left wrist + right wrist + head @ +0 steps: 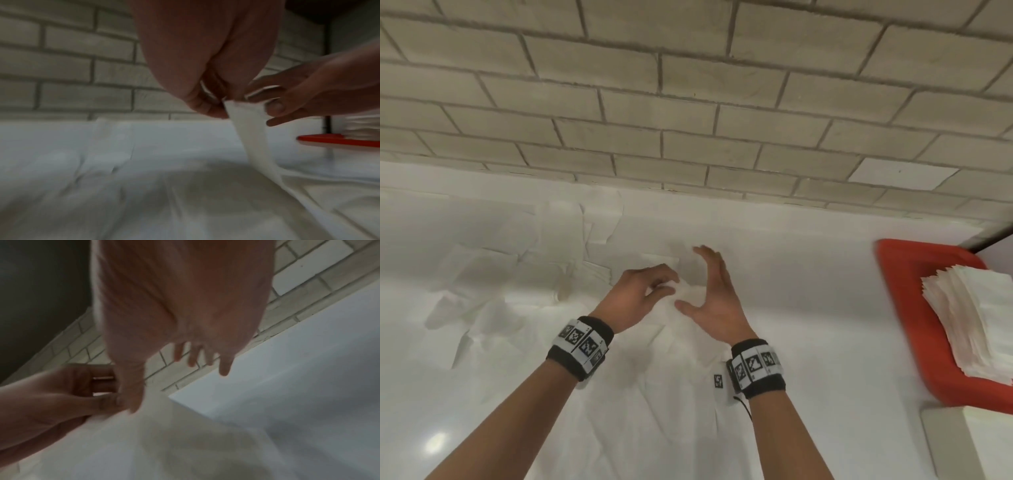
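Over the surface (808,274), the left hand (640,294) and right hand (714,301) meet at centre, with the sheet (688,296) between them. Loose sheets (482,291) lie at 9 to 11 o'clock. The tray (914,274) sits at 3 o'clock, the stack (976,315) on it. The box (969,445) stands at 4 o'clock. The wall (688,102) runs behind at 12 o'clock.

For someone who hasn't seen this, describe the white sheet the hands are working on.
Start at the white counter under the brick wall, left of the red tray. The sheet lies mid-counter; unlike the crumpled sheets lying further left, its edge is lifted, pinched by the left hand beside the open right hand.
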Tool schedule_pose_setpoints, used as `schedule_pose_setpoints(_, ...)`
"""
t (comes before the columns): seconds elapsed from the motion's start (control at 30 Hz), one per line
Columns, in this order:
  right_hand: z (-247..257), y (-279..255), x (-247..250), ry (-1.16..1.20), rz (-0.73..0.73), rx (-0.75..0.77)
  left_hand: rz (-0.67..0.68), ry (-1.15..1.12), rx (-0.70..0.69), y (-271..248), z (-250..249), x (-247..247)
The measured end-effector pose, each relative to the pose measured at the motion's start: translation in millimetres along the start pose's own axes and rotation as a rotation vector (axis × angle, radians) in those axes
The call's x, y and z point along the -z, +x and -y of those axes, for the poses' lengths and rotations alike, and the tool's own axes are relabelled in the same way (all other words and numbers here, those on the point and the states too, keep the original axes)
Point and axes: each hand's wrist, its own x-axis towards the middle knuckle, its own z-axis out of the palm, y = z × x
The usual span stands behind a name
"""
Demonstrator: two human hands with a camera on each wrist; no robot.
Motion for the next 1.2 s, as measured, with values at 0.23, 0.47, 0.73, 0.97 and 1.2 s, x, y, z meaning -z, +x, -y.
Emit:
schedule_pose_setpoints(0.23, 3.7, -14.3, 42.6, 0.308, -0.175, -0.11, -0.389, 0.025, 0.239, 45.7, 1.2, 8.5)
schedule_pose_setpoints(0.47, 3.8, -48.0, 70.2, 0.735, -0.501, -0.096, -0.032, 0.289, 0.778, 61.0, 51.1, -37.5)
schedule_pose_setpoints(0.73, 3.6, -61.7, 79.0, 0.726, -0.388, -0.126, -0.105, 0.125, 0.712, 66.2, 45.0, -33.6)
schedule_pose_setpoints(0.97, -5.4, -51.9, 95.9, 0.003, 0.027, 0.073, 0.011, 0.011, 0.446, 69.5, 0.0, -8.6)
schedule_pose_setpoints(1.2, 9.6, -19.8, 82.8, -0.238, 0.146, 0.157, 0.068, -0.089, 0.16, 72.4, -85.4, 9.8)
